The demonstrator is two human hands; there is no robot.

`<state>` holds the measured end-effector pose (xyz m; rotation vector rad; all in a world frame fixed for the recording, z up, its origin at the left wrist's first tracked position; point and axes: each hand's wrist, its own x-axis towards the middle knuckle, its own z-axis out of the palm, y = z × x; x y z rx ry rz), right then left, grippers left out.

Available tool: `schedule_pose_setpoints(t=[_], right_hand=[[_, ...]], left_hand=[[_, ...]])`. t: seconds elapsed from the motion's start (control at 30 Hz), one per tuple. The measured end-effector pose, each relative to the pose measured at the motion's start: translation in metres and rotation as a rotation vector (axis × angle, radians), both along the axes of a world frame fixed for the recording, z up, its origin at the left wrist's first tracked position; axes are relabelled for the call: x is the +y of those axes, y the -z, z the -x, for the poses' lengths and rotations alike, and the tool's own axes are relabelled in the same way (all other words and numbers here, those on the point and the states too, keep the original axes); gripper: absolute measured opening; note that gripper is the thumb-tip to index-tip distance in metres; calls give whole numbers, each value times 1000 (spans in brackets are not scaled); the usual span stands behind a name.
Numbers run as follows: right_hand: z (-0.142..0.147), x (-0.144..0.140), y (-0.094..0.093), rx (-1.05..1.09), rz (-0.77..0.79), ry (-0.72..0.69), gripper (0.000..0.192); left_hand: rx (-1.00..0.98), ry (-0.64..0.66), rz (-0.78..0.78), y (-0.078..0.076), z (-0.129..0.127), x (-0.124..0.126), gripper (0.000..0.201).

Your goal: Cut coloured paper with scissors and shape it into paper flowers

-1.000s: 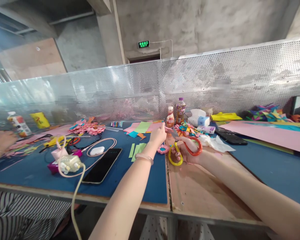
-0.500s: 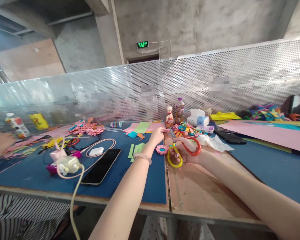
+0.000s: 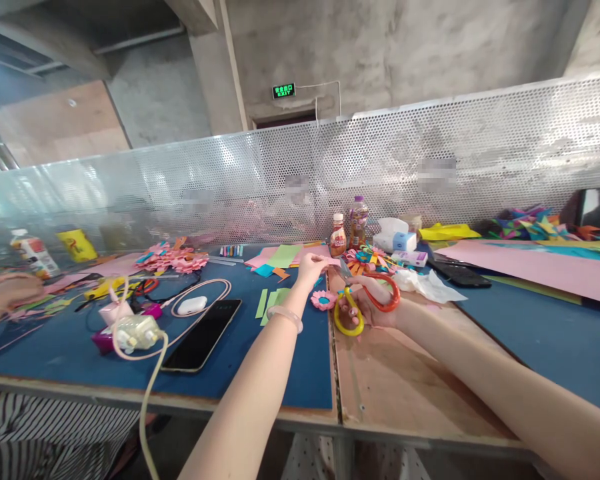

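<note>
My right hand grips scissors with one yellow and one red handle loop, the blades pointing up and left. My left hand, a pale bangle on its wrist, pinches a small pink paper strip close to the blade tips. Whether the blades touch the strip I cannot tell. A pink paper flower with a blue centre lies just below, at the seam of the table. Green paper strips lie left of my left wrist.
A phone, a white earphone case and a plugged charger cable lie to the left. Two bottles, a tissue pack and paper flowers stand or lie behind my hands. Another person's hand is at far left.
My left hand has shifted slightly left, and more of the pink strip shows beside the blades. The scissors stay in nearly the same spot. The other person's hand has moved a little right.
</note>
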<state>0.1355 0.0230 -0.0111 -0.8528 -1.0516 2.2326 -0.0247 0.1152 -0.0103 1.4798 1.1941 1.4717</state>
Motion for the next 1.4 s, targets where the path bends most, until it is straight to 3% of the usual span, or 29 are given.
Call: schedule_pose_setpoints(t=[0.23, 0.4, 0.6, 0.7, 0.83, 1.13, 1.4], right_hand=[[-1, 1, -1, -34, 8, -15, 44], [-1, 1, -2, -39, 9, -11, 45], [0, -3, -4, -32, 1, -1, 41], [-1, -1, -1, -27, -17, 18, 37], [-1, -1, -1, -44, -21, 6, 39], [6, -15, -19, -112, -85, -45, 43], [6, -20, -24, -141, -103, -18, 33]], left_hand=[[-285, 228, 274, -3, 0, -4, 12], [-392, 276, 341, -2, 6, -4, 13], [-384, 172, 266, -2, 5, -11, 2], [-318, 102, 197, -4, 2, -11, 5], [-195, -61, 87, -6, -1, -4, 8], [79, -403, -92, -10, 4, -4, 12], [204, -376, -123, -10, -1, -5, 23]])
